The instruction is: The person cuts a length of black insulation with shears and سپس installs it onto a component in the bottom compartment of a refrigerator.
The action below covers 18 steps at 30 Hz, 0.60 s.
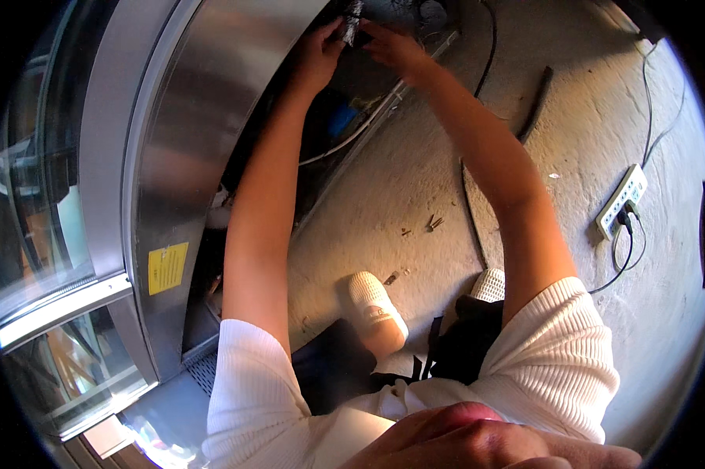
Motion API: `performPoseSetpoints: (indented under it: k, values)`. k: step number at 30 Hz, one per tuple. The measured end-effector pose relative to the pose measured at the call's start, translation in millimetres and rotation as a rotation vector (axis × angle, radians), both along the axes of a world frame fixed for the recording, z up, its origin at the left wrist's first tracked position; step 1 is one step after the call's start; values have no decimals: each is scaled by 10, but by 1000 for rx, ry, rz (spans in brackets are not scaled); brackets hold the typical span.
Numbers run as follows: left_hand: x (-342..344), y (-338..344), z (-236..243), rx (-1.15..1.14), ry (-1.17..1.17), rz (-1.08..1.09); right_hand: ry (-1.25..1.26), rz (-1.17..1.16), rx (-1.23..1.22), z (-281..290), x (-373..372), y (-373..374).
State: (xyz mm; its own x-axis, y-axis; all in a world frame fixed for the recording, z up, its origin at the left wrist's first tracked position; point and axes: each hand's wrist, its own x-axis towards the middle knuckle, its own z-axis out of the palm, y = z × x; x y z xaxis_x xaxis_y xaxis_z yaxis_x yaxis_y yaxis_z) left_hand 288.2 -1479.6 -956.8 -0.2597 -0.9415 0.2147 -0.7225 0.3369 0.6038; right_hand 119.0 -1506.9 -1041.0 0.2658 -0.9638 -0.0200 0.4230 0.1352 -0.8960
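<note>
Both my arms reach forward into the dark, open lower bay (317, 129) of a stainless-steel cabinet. At the far end stands a short piece of pipe with a crinkled, silvery wrap (352, 22), its top cut off by the picture's edge. My left hand (320, 59) closes on its left side, fingertips against the wrap. From the right, my right hand (395, 51) pinches at the same piece with thumb and forefinger. Shadow hides the other fingers in part. A rounded dark part (432, 14) sits just beyond my right hand.
A pale cable (348, 141) and a blue item (341, 119) lie inside the bay, behind its metal edge (368, 129). Dark hose (538, 105) and black cord (468, 203) run over the concrete floor. A white power strip (622, 202) with plugs lies right. Glass doors (36, 180) stand left.
</note>
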Motion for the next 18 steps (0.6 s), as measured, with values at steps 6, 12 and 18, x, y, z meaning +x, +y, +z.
performPoseSetpoints:
  k: [6, 12, 18]
  values:
    - [20, -42, 16, 162, 50, 29, 122, -184, 31, 74, 282, -247]
    - [-179, -5, 152, 236, 83, 198, 640, -336, -39, 107, 432, -535]
    - [-422, -14, 123, 162, 156, 197, 703, -326, -129, -191, 541, -924]
